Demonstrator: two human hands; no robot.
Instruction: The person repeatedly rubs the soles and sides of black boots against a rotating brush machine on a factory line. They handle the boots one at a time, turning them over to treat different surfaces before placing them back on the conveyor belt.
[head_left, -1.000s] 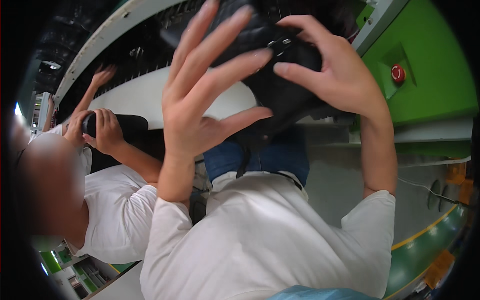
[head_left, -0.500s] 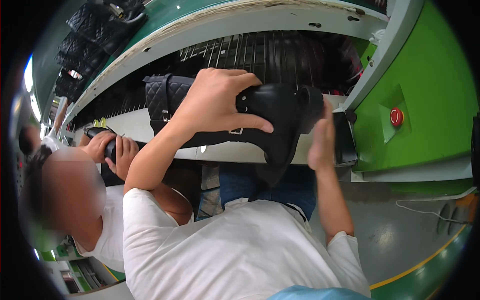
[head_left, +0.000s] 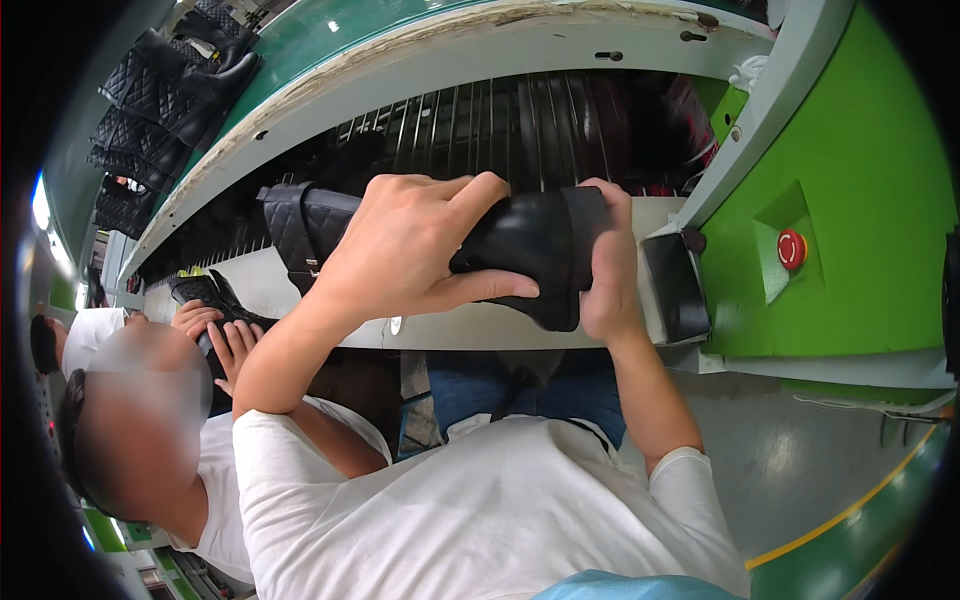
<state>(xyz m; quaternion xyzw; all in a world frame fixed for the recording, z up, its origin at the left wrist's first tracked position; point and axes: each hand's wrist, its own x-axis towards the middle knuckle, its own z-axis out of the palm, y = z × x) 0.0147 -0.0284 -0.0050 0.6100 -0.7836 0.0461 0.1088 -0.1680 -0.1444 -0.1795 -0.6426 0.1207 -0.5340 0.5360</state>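
A black boot [head_left: 520, 245] lies sideways in front of me, over the pale ledge. Its quilted shaft [head_left: 300, 222] with a strap reaches out to the left. My left hand [head_left: 405, 245] is closed around the boot's ankle part, thumb along the near side and fingers over the far side. At the boot's right end, my right hand [head_left: 612, 270] presses its palm against the sole side, with the fingers curled over the far edge. Part of the sole and heel is hidden by that hand.
A co-worker at my left handles another black boot [head_left: 195, 288]. Behind the ledge [head_left: 450, 330] runs a dark recess with metal rods [head_left: 470, 125]. Several quilted boots [head_left: 170, 90] stand at the upper left. On the right, a green panel [head_left: 850, 200] carries a red button [head_left: 792, 249].
The boot has turned in my hands, and its toe no longer points down toward me. My right hand, blurred beside the heel before, now grips the boot's right end.
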